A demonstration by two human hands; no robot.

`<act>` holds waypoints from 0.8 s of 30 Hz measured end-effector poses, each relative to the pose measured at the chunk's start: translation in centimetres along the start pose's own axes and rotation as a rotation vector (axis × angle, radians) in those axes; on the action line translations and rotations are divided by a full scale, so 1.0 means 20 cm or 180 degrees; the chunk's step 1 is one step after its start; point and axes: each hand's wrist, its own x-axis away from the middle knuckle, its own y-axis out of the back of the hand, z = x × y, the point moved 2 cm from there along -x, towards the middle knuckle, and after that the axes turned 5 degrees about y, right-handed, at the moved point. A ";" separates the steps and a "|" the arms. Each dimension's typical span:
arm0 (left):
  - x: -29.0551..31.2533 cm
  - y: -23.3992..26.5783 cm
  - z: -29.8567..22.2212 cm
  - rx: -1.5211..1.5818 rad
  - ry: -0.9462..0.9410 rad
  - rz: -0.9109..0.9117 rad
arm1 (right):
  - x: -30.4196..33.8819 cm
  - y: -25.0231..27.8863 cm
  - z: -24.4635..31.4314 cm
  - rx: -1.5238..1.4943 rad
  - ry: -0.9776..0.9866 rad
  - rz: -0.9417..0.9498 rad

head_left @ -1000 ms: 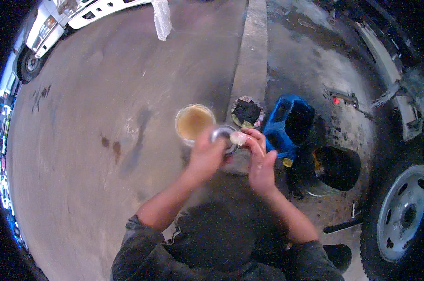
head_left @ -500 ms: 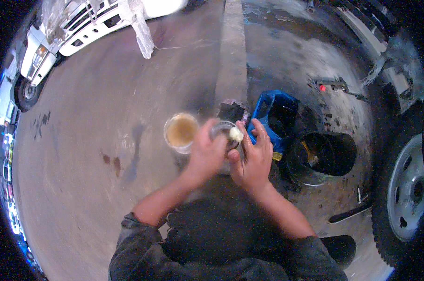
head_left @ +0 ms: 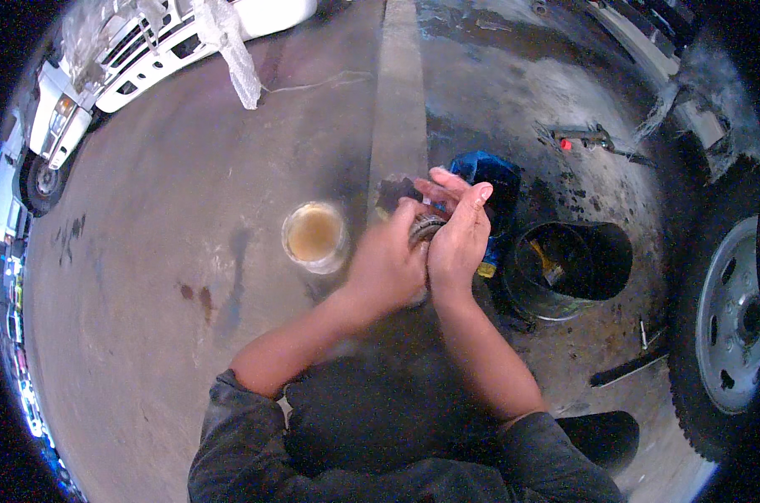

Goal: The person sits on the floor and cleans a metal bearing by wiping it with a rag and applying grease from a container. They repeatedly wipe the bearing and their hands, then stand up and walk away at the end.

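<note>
On the concrete garage floor (head_left: 145,197), a white truck (head_left: 177,59) is standing well left of the left hand (head_left: 390,256), a tub (head_left: 323,267) sitting nearer. That hand is curling around a bearing-like metal ring (head_left: 427,226), probably stiff, weighty and slippery, best held by its rim. The right hand (head_left: 459,239) is cupping its right side, fingers extended; well right, a wheel (head_left: 736,314) is standing.

Left hand (head_left: 386,261) holding a dark ring-shaped part (head_left: 427,226), right hand (head_left: 459,245) with extended fingers placed against it, round tub (head_left: 320,266) with tan content on the grey floor (head_left: 137,335) to the left, blue container (head_left: 486,168) and dark bucket (head_left: 556,305) to the right, large wheel (head_left: 730,335) farther right
</note>
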 end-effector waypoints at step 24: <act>0.03 0.04 -0.04 0.1954 0.1177 0.0025 | 0.11 0.08 -0.23 -0.0691 -0.0801 0.0921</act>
